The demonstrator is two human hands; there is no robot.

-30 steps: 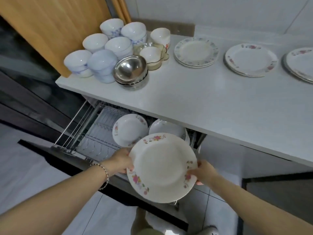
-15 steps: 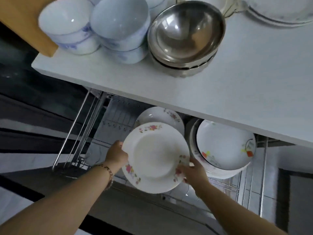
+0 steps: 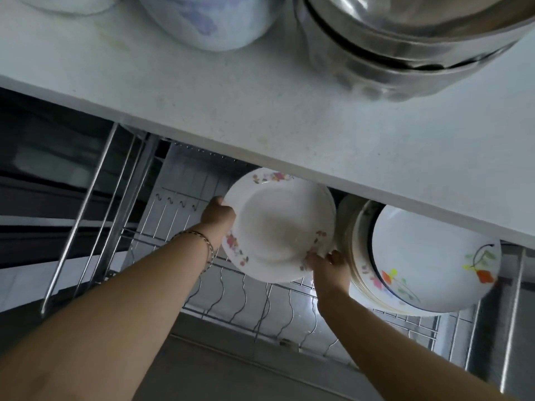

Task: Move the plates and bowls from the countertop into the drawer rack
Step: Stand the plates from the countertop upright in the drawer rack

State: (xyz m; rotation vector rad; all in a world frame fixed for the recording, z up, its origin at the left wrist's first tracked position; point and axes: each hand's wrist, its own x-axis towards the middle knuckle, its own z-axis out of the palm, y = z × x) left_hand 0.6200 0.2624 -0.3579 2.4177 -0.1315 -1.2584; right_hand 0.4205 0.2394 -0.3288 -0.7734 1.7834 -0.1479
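I hold a white plate with pink flower trim (image 3: 278,227) upright inside the pulled-out wire drawer rack (image 3: 231,296). My left hand (image 3: 218,214) grips its left rim and my right hand (image 3: 328,264) pinches its lower right rim. The plate stands just in front of another plate whose edge shows behind it. To the right, several plates stand in the rack, the front one white with an orange flower print (image 3: 434,259). On the white countertop (image 3: 260,117) above, stacked steel bowls (image 3: 405,47) and a white and blue bowl (image 3: 208,21) sit near the edge.
The countertop edge overhangs the back part of the rack. Bare wavy wire slots (image 3: 260,302) lie in front of the held plate. Chrome side rails (image 3: 84,209) run along the rack's left, and dark cabinet fronts lie beyond them.
Both hands have carried the plate back and down into the rack, up against the plate standing there. My view has dropped closer, so the countertop fills the top.
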